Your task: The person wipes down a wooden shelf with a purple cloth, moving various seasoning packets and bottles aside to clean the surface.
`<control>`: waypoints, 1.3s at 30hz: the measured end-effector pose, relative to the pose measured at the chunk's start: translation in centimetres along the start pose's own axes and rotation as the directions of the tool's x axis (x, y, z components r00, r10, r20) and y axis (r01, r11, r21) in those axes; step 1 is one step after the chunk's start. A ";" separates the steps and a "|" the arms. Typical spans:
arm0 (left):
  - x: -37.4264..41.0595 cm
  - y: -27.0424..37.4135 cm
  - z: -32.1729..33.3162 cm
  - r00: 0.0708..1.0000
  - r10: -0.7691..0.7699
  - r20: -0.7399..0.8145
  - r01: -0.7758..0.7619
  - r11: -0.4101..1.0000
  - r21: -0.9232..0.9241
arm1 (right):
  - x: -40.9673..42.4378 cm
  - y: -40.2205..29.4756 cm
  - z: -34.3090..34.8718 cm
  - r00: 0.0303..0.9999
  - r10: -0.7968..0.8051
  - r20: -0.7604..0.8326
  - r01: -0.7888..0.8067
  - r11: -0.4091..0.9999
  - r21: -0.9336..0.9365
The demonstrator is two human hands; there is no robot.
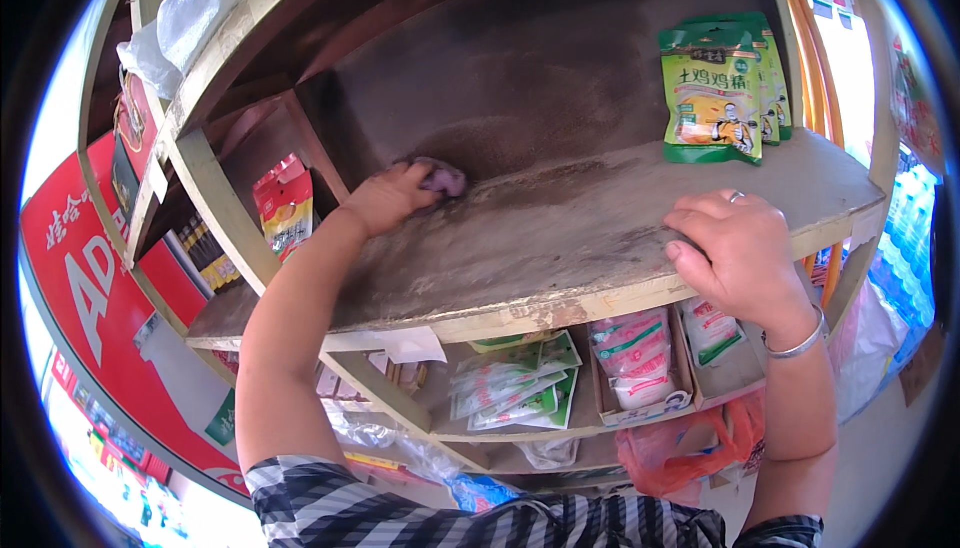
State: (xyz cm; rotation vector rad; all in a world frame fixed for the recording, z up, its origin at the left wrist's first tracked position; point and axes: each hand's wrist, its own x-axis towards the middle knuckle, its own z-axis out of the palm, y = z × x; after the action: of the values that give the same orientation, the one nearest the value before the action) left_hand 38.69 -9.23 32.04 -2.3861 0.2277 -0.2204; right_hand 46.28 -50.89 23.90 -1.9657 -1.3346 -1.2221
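Note:
My left hand (386,199) grips a bunched purple cloth (444,179) at the back left corner of a wooden shelf (517,248). The cloth touches the dusty shelf board near the dark back panel (495,90). Resting over the shelf's pale front edge on the right is my right hand (731,251), fingers bent onto the board, with a ring and a bracelet. No object shows in it. Behind that hand, several green and yellow seasoning pouches (712,97) stand upright at the shelf's right end.
Below are white and green packets (521,386) and an open carton (645,409) of bagged white goods. A red pouch (285,203) stands left of the divider (225,210). An orange plastic bag (675,450) hangs low; bottled water packs (904,229) are at far right.

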 end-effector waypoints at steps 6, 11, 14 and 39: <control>-1.8 -1.5 -0.9 0.915 -0.305 0.263 0.336 0.938 -0.081 | 0.2 -0.1 0.3 0.999 -0.031 -0.033 0.031 0.999 0.011; -0.3 -0.5 -4.6 0.621 -0.503 0.602 0.778 0.489 -0.394 | 0.0 0.2 0.1 0.999 -0.037 -0.030 0.036 0.999 -0.014; -2.3 -1.8 0.6 0.618 -0.480 0.623 0.783 0.443 -0.436 | -0.1 -0.1 -0.1 0.999 -0.040 -0.038 0.040 0.999 0.020; 2.2 12.3 -14.1 0.937 -0.063 0.343 0.345 0.297 -0.890 | -0.7 2.1 -0.6 0.961 -0.001 -0.277 0.081 0.956 0.281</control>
State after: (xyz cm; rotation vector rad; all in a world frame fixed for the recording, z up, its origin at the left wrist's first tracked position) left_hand 36.43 -27.78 34.15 -3.6384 -0.1608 0.1875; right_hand 47.82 -52.50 23.80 -1.5122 -1.3306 -1.1899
